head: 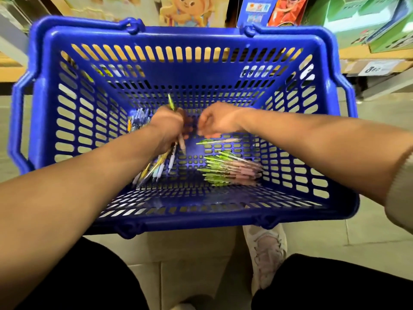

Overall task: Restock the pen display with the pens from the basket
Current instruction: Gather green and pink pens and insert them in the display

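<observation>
In the blue basket (201, 33) our left hand (168, 124) grips a green-topped pen (171, 102) above a heap of mixed pens (154, 168). Our right hand (216, 121) hangs beside it, too blurred to tell its grip. More green-and-pink pens (232, 171) lie right; boxes (348, 21) fill the shelf (348, 57) behind.

left hand (169, 128) gripping pens (181, 143), right hand (215, 121) relaxed

Glossy blue plastic basket (143, 34), slotted walls
</observation>
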`<move>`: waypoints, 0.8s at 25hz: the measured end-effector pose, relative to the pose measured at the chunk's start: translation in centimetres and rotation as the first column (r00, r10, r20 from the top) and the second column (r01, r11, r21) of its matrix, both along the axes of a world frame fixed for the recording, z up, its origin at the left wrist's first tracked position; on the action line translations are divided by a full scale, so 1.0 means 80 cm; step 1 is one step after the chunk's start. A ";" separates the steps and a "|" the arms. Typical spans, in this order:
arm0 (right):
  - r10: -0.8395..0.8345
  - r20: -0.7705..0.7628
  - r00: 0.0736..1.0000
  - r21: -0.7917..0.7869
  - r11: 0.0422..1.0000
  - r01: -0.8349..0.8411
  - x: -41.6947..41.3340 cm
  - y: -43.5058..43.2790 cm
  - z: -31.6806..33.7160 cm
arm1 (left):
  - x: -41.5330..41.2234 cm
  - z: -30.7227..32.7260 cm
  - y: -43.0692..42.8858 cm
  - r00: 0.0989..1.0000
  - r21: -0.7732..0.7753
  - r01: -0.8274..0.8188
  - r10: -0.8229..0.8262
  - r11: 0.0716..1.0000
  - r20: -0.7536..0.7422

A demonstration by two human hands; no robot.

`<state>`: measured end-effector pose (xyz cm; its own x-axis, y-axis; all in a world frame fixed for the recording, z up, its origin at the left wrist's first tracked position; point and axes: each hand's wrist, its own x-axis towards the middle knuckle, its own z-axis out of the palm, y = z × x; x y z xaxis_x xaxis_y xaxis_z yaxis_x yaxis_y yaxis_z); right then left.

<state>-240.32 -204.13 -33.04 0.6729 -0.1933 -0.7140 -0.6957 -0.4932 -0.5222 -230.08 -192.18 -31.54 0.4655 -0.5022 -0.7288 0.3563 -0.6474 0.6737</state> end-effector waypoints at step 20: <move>0.064 0.058 0.996 0.003 0.998 -0.064 0.008 0.013 -0.008 | 0.020 0.010 0.007 0.998 0.028 -0.055 0.055 0.998 -0.001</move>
<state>-239.64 -203.12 -33.65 0.7237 -0.1454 -0.6746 -0.6317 -0.5329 -0.5629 -228.45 -191.63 -30.77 0.4909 -0.4551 -0.7429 0.3932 -0.6452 0.6551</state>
